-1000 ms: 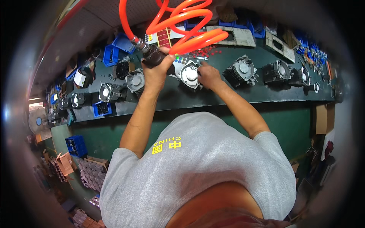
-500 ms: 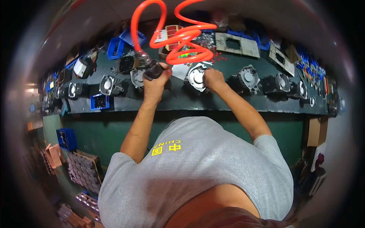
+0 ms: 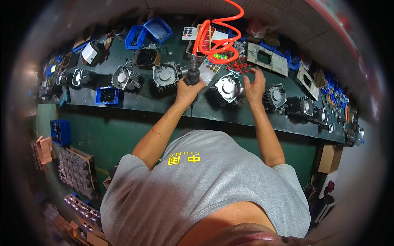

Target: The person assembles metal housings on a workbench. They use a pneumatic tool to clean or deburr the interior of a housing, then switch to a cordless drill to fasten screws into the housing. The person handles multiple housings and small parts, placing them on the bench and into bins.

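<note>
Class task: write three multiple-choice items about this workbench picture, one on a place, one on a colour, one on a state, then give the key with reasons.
1. Where is the finned motor housing nearest the hands?
A. between the hands
B. on the floor
C. in a blue bin

2. What colour is the coiled hose?
A. green
B. orange-red
C. white

3. How is the right hand?
A. clenched on a tool
B. open, fingers spread
C. out of view

Key: 1 A, it lies on the bench between the hands. 2 B, the coil is orange-red. 3 B, only the left hand grips the air tool.

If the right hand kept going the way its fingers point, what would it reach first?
Probably the pile of small red parts on the bench just beyond the right hand, though depth is hard to judge in this view.
</note>
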### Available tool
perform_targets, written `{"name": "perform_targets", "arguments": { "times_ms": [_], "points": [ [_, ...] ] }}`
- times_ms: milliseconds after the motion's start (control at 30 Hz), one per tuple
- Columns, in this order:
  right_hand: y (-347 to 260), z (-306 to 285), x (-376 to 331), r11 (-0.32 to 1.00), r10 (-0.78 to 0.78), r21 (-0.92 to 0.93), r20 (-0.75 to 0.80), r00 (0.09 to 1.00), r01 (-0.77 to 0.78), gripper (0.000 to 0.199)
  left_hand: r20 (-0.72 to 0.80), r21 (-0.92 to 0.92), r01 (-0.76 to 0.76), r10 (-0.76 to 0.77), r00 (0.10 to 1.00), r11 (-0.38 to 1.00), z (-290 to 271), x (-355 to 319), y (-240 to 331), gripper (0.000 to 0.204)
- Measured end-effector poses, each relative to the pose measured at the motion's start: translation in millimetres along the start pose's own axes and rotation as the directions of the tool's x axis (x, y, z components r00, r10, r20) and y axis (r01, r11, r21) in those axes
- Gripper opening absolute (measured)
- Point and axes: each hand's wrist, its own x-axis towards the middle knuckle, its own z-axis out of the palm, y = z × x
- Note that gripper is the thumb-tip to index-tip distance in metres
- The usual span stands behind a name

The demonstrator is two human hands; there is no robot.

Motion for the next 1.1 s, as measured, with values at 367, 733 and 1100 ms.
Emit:
{"name": "perform_targets", "arguments": {
  "times_ms": [367,733,1100],
  "points": [
    [-108,86,-58,0.528,0.132,0.468,0.779,0.613,-0.708,0.043,0.185,-0.212,0.119,-0.080,0.980,0.970,0,29,14,0.018],
    [-103,99,-92,0.721,0.219,0.508,0.479,0.850,-0.472,0.041,0.350,0.334,-0.114,-0.011,0.936,0.936,-51,28,23,0.036],
    [-106,90,-100,0.758,0.255,0.420,0.512,0.820,-0.498,0.036,0.538,0.475,-0.223,-0.081,0.839,0.851,-74,36,26,0.034]
  ]
}}
